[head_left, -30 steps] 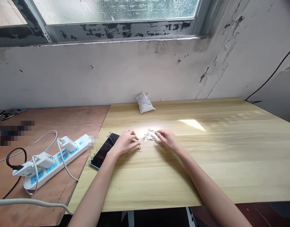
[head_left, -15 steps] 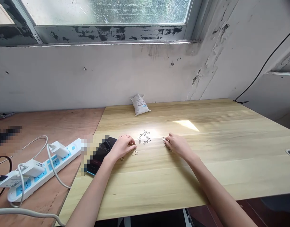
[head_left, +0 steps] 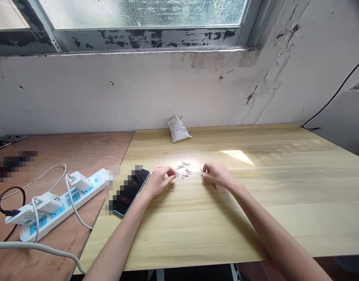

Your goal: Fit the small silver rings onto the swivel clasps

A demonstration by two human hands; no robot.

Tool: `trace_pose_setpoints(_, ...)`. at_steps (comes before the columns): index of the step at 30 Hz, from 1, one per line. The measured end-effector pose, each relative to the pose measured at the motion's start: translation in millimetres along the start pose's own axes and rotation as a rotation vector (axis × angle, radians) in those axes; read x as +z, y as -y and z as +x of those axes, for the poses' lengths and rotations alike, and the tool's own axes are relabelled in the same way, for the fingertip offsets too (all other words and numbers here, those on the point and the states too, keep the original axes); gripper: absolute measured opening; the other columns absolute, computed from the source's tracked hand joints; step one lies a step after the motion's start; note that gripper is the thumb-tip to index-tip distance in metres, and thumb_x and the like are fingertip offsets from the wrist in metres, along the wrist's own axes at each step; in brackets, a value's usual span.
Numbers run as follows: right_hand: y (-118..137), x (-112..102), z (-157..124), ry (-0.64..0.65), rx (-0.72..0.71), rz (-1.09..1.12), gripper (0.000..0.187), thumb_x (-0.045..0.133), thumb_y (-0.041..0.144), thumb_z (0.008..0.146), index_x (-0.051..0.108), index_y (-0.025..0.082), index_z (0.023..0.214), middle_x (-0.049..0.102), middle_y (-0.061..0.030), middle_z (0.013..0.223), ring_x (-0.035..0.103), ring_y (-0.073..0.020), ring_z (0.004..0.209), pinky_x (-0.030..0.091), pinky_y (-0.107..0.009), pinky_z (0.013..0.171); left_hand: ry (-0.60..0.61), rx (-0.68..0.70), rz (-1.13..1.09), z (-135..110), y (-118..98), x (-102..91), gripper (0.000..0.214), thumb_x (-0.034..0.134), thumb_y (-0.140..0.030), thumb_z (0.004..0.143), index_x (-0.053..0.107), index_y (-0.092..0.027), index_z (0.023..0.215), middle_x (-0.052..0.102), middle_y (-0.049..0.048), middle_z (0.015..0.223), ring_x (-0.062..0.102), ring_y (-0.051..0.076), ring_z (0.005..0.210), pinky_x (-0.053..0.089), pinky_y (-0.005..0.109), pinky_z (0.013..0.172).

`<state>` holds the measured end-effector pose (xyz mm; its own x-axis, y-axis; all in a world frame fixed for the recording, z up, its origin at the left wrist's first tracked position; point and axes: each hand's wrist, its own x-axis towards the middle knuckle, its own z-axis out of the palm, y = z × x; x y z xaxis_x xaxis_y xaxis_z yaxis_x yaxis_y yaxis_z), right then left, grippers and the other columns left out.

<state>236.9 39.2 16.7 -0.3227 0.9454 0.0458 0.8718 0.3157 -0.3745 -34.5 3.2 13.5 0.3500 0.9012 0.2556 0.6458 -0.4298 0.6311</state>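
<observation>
My left hand (head_left: 162, 180) has thumb and forefinger pinched together at the left edge of a loose group of small metal clasps (head_left: 186, 172). What lies between its fingertips is too small to make out. Just below that hand, several split rings (head_left: 170, 188) lie on the table, and another ring (head_left: 155, 196) is partly visible by the wrist. My right hand (head_left: 216, 174) is closed in a pinch, with a small metal piece (head_left: 202, 170) showing at the fingertips; its kind is unclear. Beneath the right palm lies another metal clasp (head_left: 215, 186).
A phone (head_left: 132, 191) with a lit timer lies left of my left hand. Farther left, a white power strip (head_left: 65, 205) carries plugs and cables on the brown board (head_left: 109, 146). A white printed packet (head_left: 178, 129) stands near the wall at the back of the wooden table (head_left: 273, 195).
My left hand has moved from the rings up to the edge of the clasps. The right hand has lifted slightly, uncovering a clasp beneath it. The view has shifted a little left.
</observation>
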Motion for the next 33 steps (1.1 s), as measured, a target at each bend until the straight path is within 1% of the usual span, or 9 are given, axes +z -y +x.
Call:
trace_pose_setpoints(5, 24.5, 11.8, 7.1, -0.033, -0.043, 0.569, 0.006, 0.065, 0.023, 0.073, 0.067, 0.019, 0.077, 0.07, -0.0032, 0.077, 0.065, -0.0169, 0.072, 0.047, -0.027, 0.065, -0.068, -0.05, -0.099, 1.1, -7.5, -0.9, 0.008, 0.059, -0.026, 0.089, 0.066, -0.023, 0.087, 0.074, -0.0022, 0.085, 0.067, 0.017, 0.084, 0.044, 0.031, 0.087)
trace_pose_setpoints(8, 40.6, 32.7, 2.9, 0.054, -0.077, 1.019, 0.025, 0.067, 0.04, 0.078, 0.069, 0.017, 0.089, 0.074, -0.0069, 0.084, 0.071, -0.0207, 0.083, 0.054, -0.034, 0.077, -0.08, -0.007, -0.168, 1.3, -4.6, -0.1, 0.011, 0.061, -0.027, 0.089, 0.07, -0.023, 0.089, 0.074, -0.0003, 0.089, 0.067, 0.016, 0.083, 0.048, 0.028, 0.081)
trace_pose_setpoints(11, 52.5, 55.2, -5.4, 0.047, -0.109, 1.139, 0.033, 0.068, 0.046, 0.08, 0.07, 0.018, 0.097, 0.075, -0.0086, 0.091, 0.072, -0.0222, 0.089, 0.055, -0.038, 0.086, -0.09, 0.035, -0.197, 1.0, -0.9, 1.7, 0.015, 0.061, -0.03, 0.09, 0.074, -0.023, 0.093, 0.074, 0.0017, 0.09, 0.067, 0.016, 0.083, 0.049, 0.027, 0.078)
trace_pose_setpoints(14, 60.1, 66.2, -10.2, 0.022, -0.137, 1.185, 0.035, 0.067, 0.048, 0.081, 0.071, 0.019, 0.1, 0.075, -0.009, 0.097, 0.071, -0.0217, 0.09, 0.057, -0.035, 0.079, -0.089, 0.069, -0.182, 1.1, 1.9, 3.7, 0.019, 0.057, -0.03, 0.092, 0.074, -0.024, 0.098, 0.073, 0.0034, 0.092, 0.067, 0.016, 0.083, 0.05, 0.027, 0.075)
trace_pose_setpoints(17, 63.2, 65.1, -10.5, -0.013, -0.121, 1.19, 0.039, 0.068, 0.05, 0.081, 0.069, 0.02, 0.106, 0.075, -0.0082, 0.098, 0.067, -0.0156, 0.063, 0.051, -0.026, 0.05, -0.114, 0.08, -0.166, 1.8, 3.1, 5.4, 0.019, 0.057, -0.026, 0.092, 0.073, -0.024, 0.102, 0.073, 0.0039, 0.095, 0.067, 0.017, 0.086, 0.051, 0.028, 0.078)
trace_pose_setpoints(19, 62.9, 62.1, -10.3, -0.031, -0.101, 1.179, 0.038, 0.068, 0.05, 0.08, 0.068, 0.02, 0.104, 0.075, -0.0068, 0.094, 0.057, -0.0103, 0.046, 0.044, -0.024, 0.04, -0.147, 0.076, -0.166, 2.0, 2.7, 6.4, 0.017, 0.06, -0.023, 0.09, 0.073, -0.023, 0.101, 0.074, 0.0035, 0.094, 0.068, 0.017, 0.086, 0.051, 0.029, 0.079)
trace_pose_setpoints(26, 57.8, 57.9, -10.0, -0.161, -0.115, 1.015, 0.03, 0.069, 0.049, 0.08, 0.07, 0.019, 0.08, 0.071, -0.0042, 0.074, 0.057, -0.0118, 0.051, 0.046, -0.024, 0.046, -0.181, 0.086, -0.108, 0.9, -0.6, 5.9, 0.007, 0.066, -0.027, 0.086, 0.071, -0.022, 0.085, 0.074, 0.0017, 0.089, 0.068, 0.018, 0.086, 0.051, 0.031, 0.081)
trace_pose_setpoints(30, 56.3, 57.5, -9.0, -0.286, -0.214, 0.828, 0.023, 0.064, 0.042, 0.086, 0.074, 0.022, 0.087, 0.07, -0.0074, 0.092, 0.063, -0.0159, 0.07, 0.049, -0.026, 0.051, -0.198, 0.106, -0.028, 0.8, 1.1, 4.8, 0.004, 0.067, -0.024, 0.085, 0.07, -0.022, 0.083, 0.07, 0.0035, 0.109, 0.061, 0.021, 0.105, 0.047, 0.037, 0.092)
trace_pose_setpoints(33, 55.2, 56.9, -9.1, -0.372, -0.28, 0.69, 0.016, 0.063, 0.036, 0.088, 0.074, 0.025, 0.089, 0.067, -0.0086, 0.102, 0.063, -0.0218, 0.095, 0.055, -0.033, 0.067, -0.186, 0.113, -0.002, 1.2, 2.1, 5.4, 0.003, 0.067, -0.024, 0.085, 0.069, -0.022, 0.083, 0.066, 0.0042, 0.116, 0.056, 0.023, 0.112, 0.044, 0.041, 0.096)
